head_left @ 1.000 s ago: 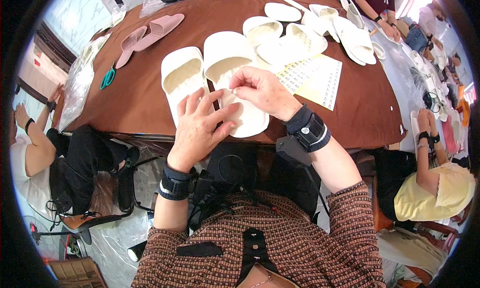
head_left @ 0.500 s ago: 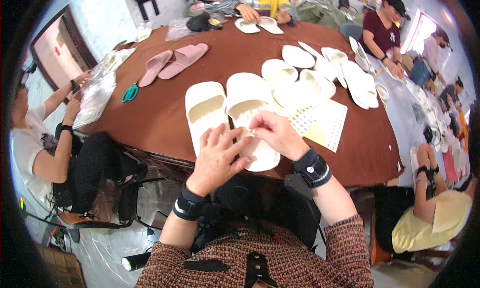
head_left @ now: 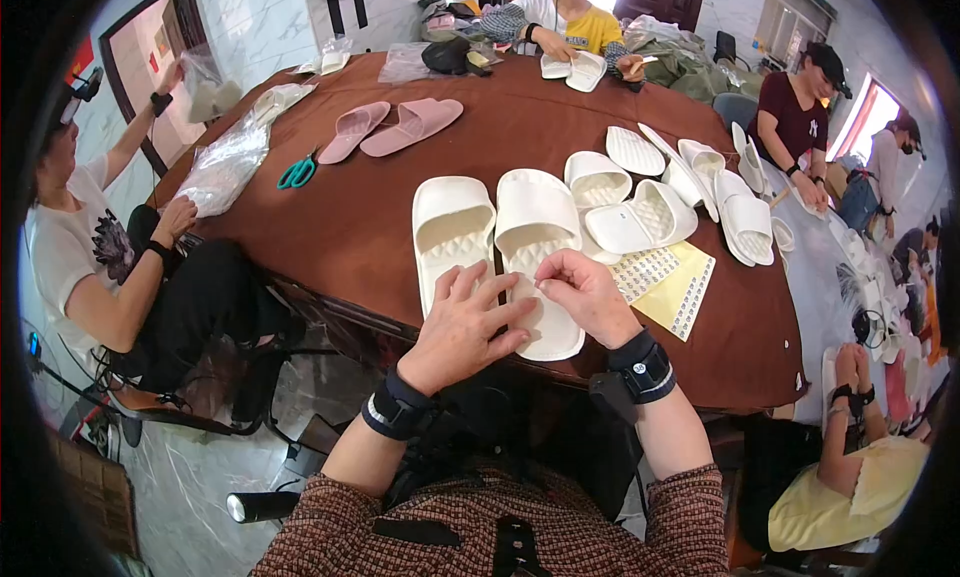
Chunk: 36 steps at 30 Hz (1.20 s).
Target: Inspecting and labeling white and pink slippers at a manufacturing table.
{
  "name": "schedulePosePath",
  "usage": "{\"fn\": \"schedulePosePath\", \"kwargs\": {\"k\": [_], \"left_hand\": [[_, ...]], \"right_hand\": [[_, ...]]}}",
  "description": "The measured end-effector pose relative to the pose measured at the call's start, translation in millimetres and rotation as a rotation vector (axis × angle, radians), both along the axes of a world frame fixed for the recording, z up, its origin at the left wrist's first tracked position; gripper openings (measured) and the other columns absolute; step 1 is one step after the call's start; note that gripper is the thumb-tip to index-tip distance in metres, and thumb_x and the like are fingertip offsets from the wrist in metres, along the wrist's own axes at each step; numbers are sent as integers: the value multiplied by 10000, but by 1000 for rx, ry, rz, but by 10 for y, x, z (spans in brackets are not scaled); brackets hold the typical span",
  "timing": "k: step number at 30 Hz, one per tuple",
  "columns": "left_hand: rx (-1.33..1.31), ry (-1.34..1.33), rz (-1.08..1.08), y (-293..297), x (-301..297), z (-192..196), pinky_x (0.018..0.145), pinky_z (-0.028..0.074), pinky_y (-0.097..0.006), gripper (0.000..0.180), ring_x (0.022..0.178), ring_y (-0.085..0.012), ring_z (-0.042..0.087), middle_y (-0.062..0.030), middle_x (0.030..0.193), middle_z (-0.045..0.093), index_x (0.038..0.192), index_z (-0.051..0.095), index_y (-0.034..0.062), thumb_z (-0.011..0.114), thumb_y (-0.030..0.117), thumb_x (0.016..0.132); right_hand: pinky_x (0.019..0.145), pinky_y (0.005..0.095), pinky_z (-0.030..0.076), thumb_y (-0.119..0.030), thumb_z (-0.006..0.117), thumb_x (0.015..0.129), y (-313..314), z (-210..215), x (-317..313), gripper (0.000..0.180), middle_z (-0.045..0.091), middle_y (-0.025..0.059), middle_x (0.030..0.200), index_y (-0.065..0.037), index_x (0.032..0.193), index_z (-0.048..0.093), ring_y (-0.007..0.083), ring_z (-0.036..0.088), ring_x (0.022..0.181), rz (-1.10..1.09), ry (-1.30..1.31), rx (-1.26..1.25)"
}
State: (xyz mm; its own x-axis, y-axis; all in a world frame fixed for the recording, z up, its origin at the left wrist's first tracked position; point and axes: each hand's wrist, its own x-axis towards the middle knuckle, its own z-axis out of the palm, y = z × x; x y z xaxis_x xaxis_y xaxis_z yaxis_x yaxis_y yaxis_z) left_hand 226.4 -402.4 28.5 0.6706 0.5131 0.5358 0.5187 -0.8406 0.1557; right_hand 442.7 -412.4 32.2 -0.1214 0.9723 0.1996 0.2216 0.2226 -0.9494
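Observation:
Two white slide slippers lie side by side at the near edge of the round brown table [head_left: 400, 217]. My left hand [head_left: 465, 322] lies flat with spread fingers over the heels of the left slipper [head_left: 452, 227] and the right slipper [head_left: 535, 227]. My right hand [head_left: 580, 292] has its fingertips pinched together on the right slipper's insole; whatever it pinches is too small to make out. A yellow sheet of small stickers [head_left: 670, 282] lies just right of that hand. Both wrists wear black bands.
More white slippers [head_left: 650, 212] are piled at the right of the table, a pink pair [head_left: 395, 127] and teal scissors [head_left: 297, 172] at the far left, clear plastic bags [head_left: 225, 162] beside them. Other people sit around the table's left, far and right sides.
The view has tilted up and shows more of the table and the people around it. Both hands stay on the heel of the white slippers, the left one a little flatter.

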Motion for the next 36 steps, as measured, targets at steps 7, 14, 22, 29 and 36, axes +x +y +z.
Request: {"fn": "schedulePosePath", "kwargs": {"k": [7,14,22,29,36], "left_hand": [[-8,8,1,-13,-5,15,1045,339,-522,394,1236,-353,467,-46,1308,558,1188,668,243,707,321,804],[-10,18,18,-19,-2,6,1055,332,-540,416,1250,-354,462,-52,1312,559,1208,651,216,701,341,814],[-79,-122,-25,8,-35,11,1034,361,-491,403,1226,-343,485,-67,1268,582,1165,651,146,740,235,781],[-175,-540,212,58,-380,-63,844,493,-373,240,1002,-309,609,-129,1072,636,1015,668,35,713,21,780],[-500,-563,403,-43,-632,-140,657,504,-277,245,694,-131,600,-72,780,631,1093,600,-14,682,46,871]], "right_hand": [[724,253,488,-44,620,884,-7,8,-11,95,636,20,831,-4,970,620,83,574,767,-18,10,-11],[728,251,490,-38,619,885,-4,0,-14,101,633,16,836,-3,980,616,79,573,772,-6,11,3],[716,227,481,-13,612,888,-3,-37,1,88,627,14,843,1,975,619,67,572,775,-120,124,91],[717,204,451,1,565,888,64,-110,73,128,611,-12,897,-8,1008,607,46,550,799,-299,129,105],[749,341,497,-70,644,827,29,-108,15,239,597,137,954,-2,1049,590,233,584,809,-437,-173,167]]}}
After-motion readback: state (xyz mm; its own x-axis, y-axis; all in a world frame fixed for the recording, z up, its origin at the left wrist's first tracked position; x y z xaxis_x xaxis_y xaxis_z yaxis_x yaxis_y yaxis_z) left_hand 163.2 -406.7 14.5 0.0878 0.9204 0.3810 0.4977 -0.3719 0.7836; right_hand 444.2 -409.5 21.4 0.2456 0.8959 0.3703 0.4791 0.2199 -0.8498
